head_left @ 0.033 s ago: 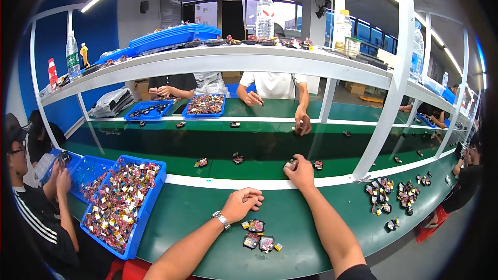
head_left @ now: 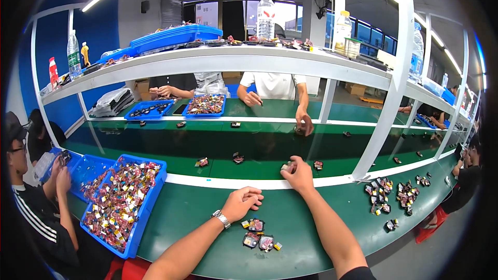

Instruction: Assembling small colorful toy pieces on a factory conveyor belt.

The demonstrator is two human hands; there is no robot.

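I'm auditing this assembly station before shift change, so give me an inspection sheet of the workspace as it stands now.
Surface: green worktable with a white strip along the darker conveyor belt.
Job's things: small part under the right hand at the belt's edge; small pile of wrapped parts by the left hand.
Clutter: blue bin of wrapped parts; loose parts piles at right; single parts on the belt.
Hands: left rests loosely curled on the table, wearing a wristwatch; right reaches to the belt, fingers closed over the part.
Cables: nothing seen.
Surroundings: white shelf with bottles and blue trays; other workers opposite and alongside.
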